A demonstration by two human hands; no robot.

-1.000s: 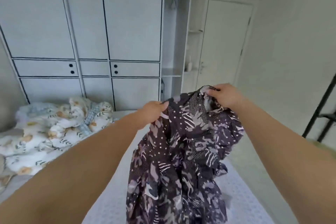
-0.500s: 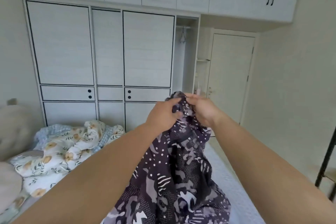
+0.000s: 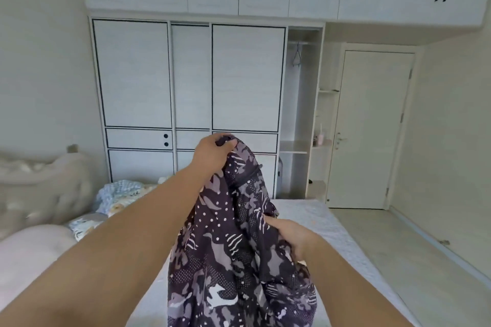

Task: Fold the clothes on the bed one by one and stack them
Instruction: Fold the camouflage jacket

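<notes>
A dark purple patterned garment (image 3: 231,244) hangs in the air above the bed (image 3: 329,223). My left hand (image 3: 212,152) grips its top edge, held high in front of the wardrobe. Lower down on the garment's right side, my right hand (image 3: 291,233) holds the cloth, its fingers partly buried in the folds. The garment's lower part runs out of the frame at the bottom.
A crumpled floral quilt (image 3: 117,199) lies at the bed's far left, with a padded headboard (image 3: 45,183) and a pillow (image 3: 29,249) on the left. White wardrobe (image 3: 186,74) stands behind the bed, a shut door (image 3: 372,127) at right, bare floor (image 3: 414,247) beside the bed.
My right hand has left the top edge and slid down the garment's right side. My left hand keeps the top and stays raised. The camera has tilted up.
</notes>
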